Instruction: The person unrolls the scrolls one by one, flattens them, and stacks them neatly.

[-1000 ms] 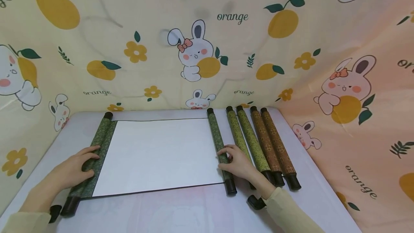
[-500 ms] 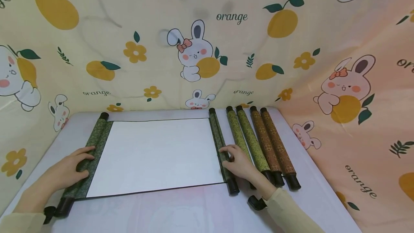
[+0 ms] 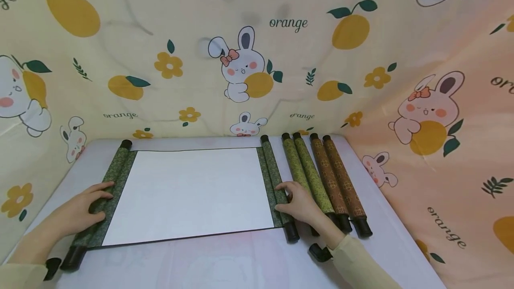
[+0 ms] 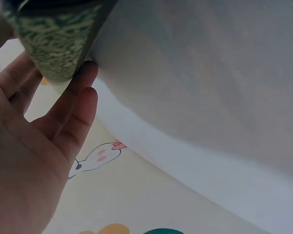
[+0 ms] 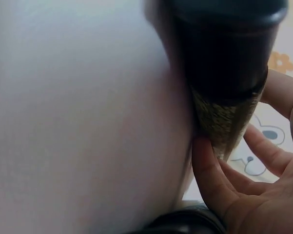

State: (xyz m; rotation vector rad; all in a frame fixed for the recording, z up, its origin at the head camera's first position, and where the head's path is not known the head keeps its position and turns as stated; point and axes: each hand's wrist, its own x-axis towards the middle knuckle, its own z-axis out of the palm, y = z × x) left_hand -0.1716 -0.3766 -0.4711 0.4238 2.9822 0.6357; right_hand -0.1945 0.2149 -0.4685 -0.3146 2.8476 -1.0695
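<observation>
A hanging scroll lies unrolled on the table in the head view, its blank white sheet [image 3: 192, 195] facing up. My left hand [image 3: 80, 211] grips its left roller [image 3: 116, 164], covered in dark green patterned cloth with black end knobs. In the left wrist view the fingers [image 4: 78, 114] curl round that patterned roller [image 4: 58, 46]. On the other side, my right hand [image 3: 299, 202] holds the right roller [image 3: 274, 168] between thumb and fingers. Its black end knob [image 5: 229, 48] fills the top of the right wrist view. Green cloth strips border the sheet beside both rollers.
Right of the open scroll lie two rolled light green scrolls [image 3: 315, 177] and two brown ones [image 3: 346, 182]. A black knob [image 3: 320, 252] shows by the right sleeve, another black piece [image 3: 52, 267] by the left sleeve. A printed cloth [image 3: 192, 8] stands behind the table.
The left hand and left roller have shifted left, the right hand and roller slightly right. More of the scroll lies open, and a green strip now shows beside the right roller.
</observation>
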